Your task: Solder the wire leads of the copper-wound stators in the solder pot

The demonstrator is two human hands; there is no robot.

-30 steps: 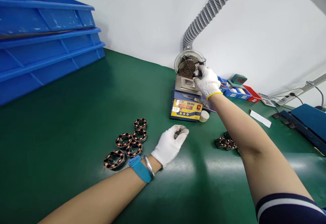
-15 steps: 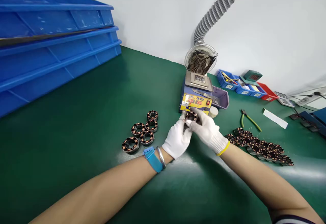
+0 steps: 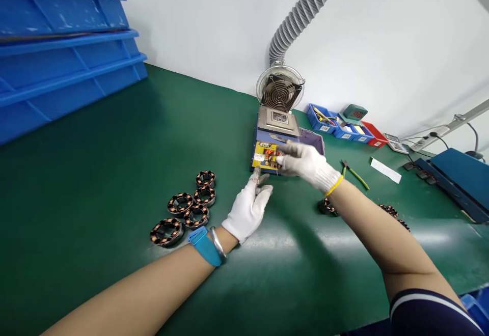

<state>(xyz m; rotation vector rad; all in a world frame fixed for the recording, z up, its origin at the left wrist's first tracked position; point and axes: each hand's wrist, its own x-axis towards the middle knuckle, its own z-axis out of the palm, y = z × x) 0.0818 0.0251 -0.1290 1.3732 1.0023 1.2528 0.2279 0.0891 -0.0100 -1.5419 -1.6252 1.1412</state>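
My right hand [image 3: 307, 164], in a white glove with grey fingertips, pinches a small motor stator [image 3: 272, 160] in front of the solder pot's yellow panel. The stator is blurred and partly covered by the fingers. Just below and to the left, my left hand [image 3: 246, 208] holds nothing, its gloved fingers apart near the foot of the solder pot [image 3: 259, 142]. Several copper-wound stators [image 3: 196, 216] lie in a loose group left of my left hand. Another stator [image 3: 327, 206] sits under my right wrist, and more [image 3: 388, 211] are partly hidden behind the right forearm.
Stacked blue crates [image 3: 72, 79] stand at left. Above the pot are a round fan [image 3: 281, 93] and grey duct hose [image 3: 301, 10]. Behind at right are a purple bin [image 3: 313, 140], small blue bins [image 3: 320, 122], a red bin [image 3: 376, 135]; nearer, green-handled cutters [image 3: 357, 177] and a white strip [image 3: 385, 170].
My hands have come apart. The left has let go of the stator and opened; the right keeps it and has turned it edge-on at the panel. The view has shifted right.
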